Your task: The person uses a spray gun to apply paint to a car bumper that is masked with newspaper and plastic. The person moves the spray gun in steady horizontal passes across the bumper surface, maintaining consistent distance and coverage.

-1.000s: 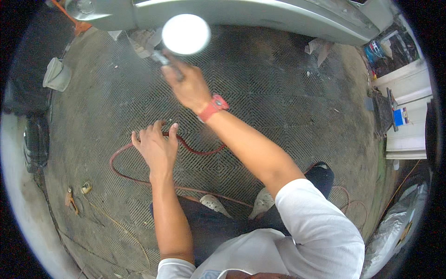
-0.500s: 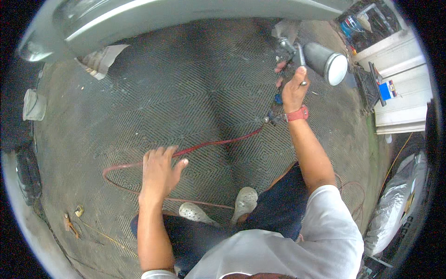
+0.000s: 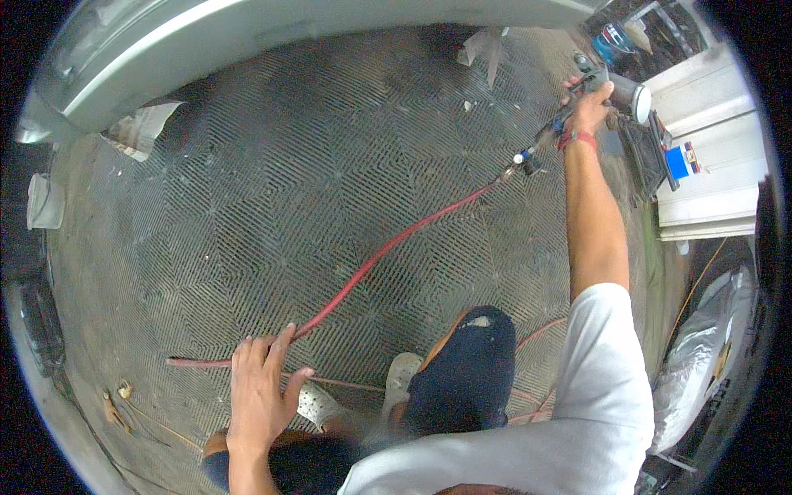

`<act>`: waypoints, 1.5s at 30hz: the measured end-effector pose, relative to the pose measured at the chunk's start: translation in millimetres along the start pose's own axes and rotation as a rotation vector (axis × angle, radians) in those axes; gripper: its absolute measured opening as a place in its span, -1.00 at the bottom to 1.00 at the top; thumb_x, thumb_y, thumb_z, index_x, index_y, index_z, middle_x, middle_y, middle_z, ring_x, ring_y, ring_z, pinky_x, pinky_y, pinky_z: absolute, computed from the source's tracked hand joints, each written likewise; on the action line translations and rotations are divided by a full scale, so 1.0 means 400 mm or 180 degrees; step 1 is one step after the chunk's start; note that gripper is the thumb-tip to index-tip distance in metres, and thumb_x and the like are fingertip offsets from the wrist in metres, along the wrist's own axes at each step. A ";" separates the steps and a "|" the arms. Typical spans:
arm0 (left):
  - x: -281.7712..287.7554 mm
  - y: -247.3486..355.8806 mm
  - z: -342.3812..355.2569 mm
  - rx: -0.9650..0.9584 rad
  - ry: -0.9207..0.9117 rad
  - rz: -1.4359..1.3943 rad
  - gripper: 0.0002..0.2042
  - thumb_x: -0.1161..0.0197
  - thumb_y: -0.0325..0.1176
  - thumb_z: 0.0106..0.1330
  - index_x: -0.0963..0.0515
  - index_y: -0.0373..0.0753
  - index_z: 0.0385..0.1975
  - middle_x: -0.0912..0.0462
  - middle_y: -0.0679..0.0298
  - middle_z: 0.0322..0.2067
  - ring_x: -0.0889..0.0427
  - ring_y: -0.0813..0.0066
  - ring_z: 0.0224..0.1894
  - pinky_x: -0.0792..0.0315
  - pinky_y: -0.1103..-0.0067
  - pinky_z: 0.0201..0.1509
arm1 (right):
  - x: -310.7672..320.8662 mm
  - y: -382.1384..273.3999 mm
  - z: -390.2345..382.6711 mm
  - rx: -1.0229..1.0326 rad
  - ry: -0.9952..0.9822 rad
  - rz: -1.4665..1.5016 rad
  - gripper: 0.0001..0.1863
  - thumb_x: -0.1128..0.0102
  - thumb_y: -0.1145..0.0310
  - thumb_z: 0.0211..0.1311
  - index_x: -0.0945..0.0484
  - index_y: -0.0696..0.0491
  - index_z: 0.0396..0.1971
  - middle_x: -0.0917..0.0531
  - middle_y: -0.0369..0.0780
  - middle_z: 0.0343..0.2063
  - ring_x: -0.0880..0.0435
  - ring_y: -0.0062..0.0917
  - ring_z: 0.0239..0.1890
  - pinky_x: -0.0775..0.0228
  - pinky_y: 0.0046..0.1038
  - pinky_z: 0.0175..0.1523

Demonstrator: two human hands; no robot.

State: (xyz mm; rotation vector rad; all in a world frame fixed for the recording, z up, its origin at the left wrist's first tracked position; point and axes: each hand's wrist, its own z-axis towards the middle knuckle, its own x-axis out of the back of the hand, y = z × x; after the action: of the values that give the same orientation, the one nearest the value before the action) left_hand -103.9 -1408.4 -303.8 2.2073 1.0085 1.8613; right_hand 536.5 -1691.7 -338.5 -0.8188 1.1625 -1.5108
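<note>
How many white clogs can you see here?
2: the left clog just right of the left hand, the right clog farther right. Both are partly covered.

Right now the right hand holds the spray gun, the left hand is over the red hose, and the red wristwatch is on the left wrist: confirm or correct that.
Wrong wrist: the head view shows the red wristwatch on the right wrist. The rest stands: the right hand holds the spray gun and the left hand is over the red hose.

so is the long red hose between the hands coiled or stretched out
Stretched out: the red hose curves gently, without loops, from left hand toward right hand.
</note>
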 end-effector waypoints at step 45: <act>0.141 -0.311 -0.060 0.1009 0.2381 0.0247 -0.64 -0.53 -0.11 0.39 -0.71 -0.12 0.08 -0.71 0.34 -0.18 -0.68 0.32 -0.02 -0.06 0.07 0.63 | -1.040 -0.055 -1.521 0.1587 -0.2580 0.0572 -0.51 -0.30 0.10 0.55 -0.68 0.08 0.30 -0.80 0.11 0.02 -0.76 0.18 0.07 -0.61 0.01 0.20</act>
State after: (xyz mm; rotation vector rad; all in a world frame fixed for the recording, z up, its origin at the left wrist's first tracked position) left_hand -175.9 -1290.0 -306.9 1.6834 1.4064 2.8247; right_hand 76.6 -1132.0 -475.3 -0.8264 0.2339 -1.0705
